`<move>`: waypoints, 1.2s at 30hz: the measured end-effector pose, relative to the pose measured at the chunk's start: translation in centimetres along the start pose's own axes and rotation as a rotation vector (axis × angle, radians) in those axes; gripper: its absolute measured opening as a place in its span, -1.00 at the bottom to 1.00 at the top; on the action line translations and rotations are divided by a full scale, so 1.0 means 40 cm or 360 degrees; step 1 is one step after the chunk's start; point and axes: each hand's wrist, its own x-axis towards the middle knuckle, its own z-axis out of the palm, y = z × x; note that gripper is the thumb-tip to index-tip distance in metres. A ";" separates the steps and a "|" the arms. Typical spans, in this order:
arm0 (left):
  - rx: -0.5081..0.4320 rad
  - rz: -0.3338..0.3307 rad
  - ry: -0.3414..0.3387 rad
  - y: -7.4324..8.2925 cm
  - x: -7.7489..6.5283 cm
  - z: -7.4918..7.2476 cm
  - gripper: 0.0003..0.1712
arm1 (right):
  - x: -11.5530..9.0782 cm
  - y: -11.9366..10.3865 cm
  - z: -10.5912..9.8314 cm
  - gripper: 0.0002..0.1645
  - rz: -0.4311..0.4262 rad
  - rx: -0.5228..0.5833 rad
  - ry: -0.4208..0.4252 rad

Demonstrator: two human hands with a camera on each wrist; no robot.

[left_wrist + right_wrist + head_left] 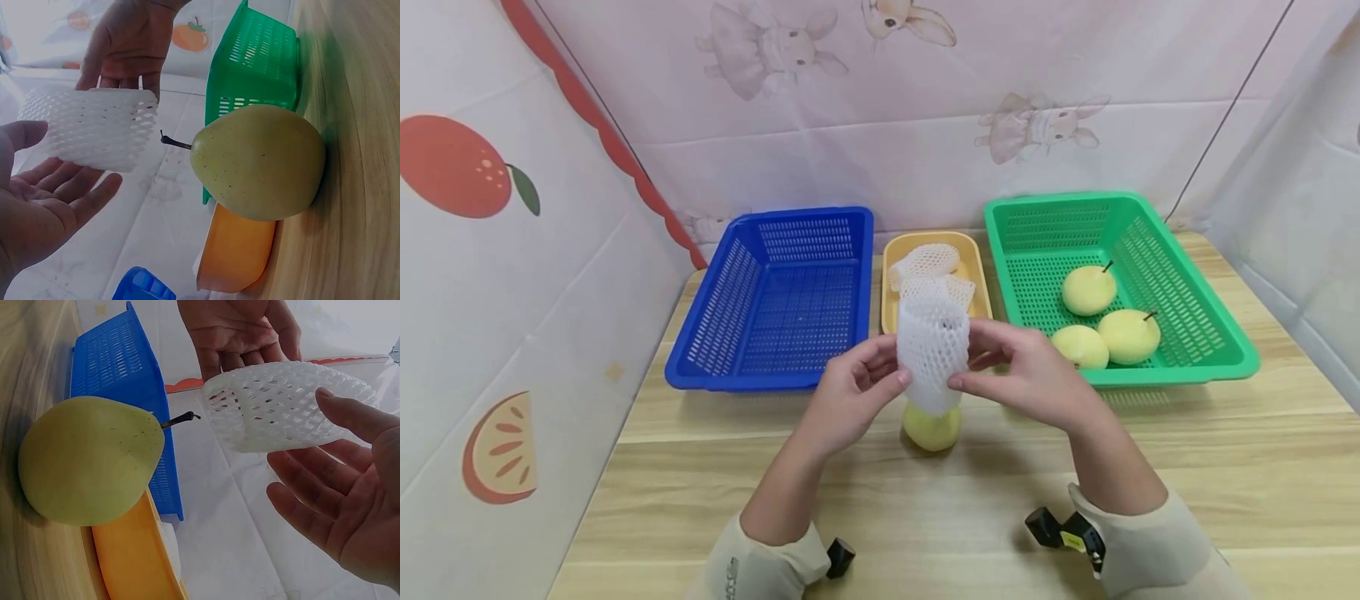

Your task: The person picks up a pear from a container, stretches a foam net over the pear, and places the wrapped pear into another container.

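Observation:
A white foam net sleeve (933,354) is held up between both hands, its mesh spread into a tube. My left hand (855,393) pinches its left side between thumb and fingers. On the opposite side my right hand (1028,372) grips it the same way. Directly below stands a yellow-green pear (932,427) on the table, stem up. In the left wrist view a gap shows between the stem of the pear (259,162) and the lower end of the foam net sleeve (94,128). The right wrist view shows that gap too.
A blue basket (805,387) stands at the left. Behind the hands, a yellow tray (891,317) holds more foam net sleeves (928,261). Three pears lie in the green basket (1195,372) at the right. Printed cloth hangs behind the wooden table (700,500).

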 end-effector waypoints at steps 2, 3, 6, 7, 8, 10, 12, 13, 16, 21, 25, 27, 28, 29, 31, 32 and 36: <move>0.0081 -0.0034 -0.0058 -0.001 -0.001 0.000 -0.54 | 0.002 0.003 0.001 -0.40 0.0011 -0.0013 -0.0014; 0.0117 -0.0051 -0.0085 -0.001 -0.001 0.000 -0.51 | 0.002 0.005 0.002 -0.39 0.0011 -0.0017 -0.0018; 0.0230 -0.0105 -0.0134 -0.004 -0.001 0.000 -0.40 | 0.005 0.009 0.005 -0.37 0.0024 -0.0039 -0.0029; 0.0261 -0.0120 -0.0142 -0.006 0.000 0.000 -0.36 | 0.006 0.011 0.006 -0.36 0.0033 -0.0048 -0.0038; 0.0293 -0.0133 -0.0149 -0.007 0.000 0.001 -0.32 | 0.006 0.012 0.007 -0.36 0.0044 -0.0062 -0.0050; 0.0348 -0.0146 -0.0161 -0.010 0.002 0.002 -0.25 | 0.008 0.016 0.009 -0.38 0.0073 -0.0090 -0.0084; 0.0393 -0.0159 -0.0166 -0.014 0.003 0.003 -0.21 | 0.009 0.019 0.011 -0.42 0.0105 -0.0117 -0.0124; 0.0418 -0.0172 -0.0165 -0.015 0.004 0.004 -0.19 | 0.009 0.021 0.012 -0.43 0.0116 -0.0129 -0.0142; 0.0488 -0.0211 -0.0162 -0.017 0.007 0.005 -0.17 | 0.009 0.024 0.014 -0.46 0.0141 -0.0166 -0.0182; 0.0588 -0.0265 -0.0185 -0.024 0.012 0.006 -0.13 | 0.010 0.026 0.014 -0.50 0.0168 -0.0234 -0.0223; 0.0631 -0.0266 -0.0211 -0.030 0.015 0.007 -0.11 | 0.012 0.026 0.015 -0.50 0.0159 -0.0309 -0.0250; 0.0642 -0.0259 -0.0212 -0.033 0.016 0.007 -0.10 | 0.012 0.029 0.017 -0.48 0.0147 -0.0348 -0.0268; 0.0651 -0.0256 -0.0210 -0.033 0.016 0.007 -0.09 | 0.013 0.030 0.018 -0.47 0.0140 -0.0364 -0.0277; 0.0654 -0.0254 -0.0209 -0.034 0.016 0.007 -0.09 | 0.013 0.031 0.019 -0.46 0.0138 -0.0380 -0.0287; 0.0658 -0.0247 -0.0206 -0.035 0.016 0.006 -0.07 | 0.013 0.033 0.021 -0.46 0.0121 -0.0404 -0.0309; 0.0653 -0.0243 -0.0205 -0.035 0.015 0.005 -0.06 | 0.012 0.035 0.023 -0.47 0.0113 -0.0409 -0.0319; 0.0586 -0.0191 -0.0184 -0.030 0.013 0.004 -0.02 | 0.013 0.038 0.026 -0.49 0.0102 -0.0421 -0.0347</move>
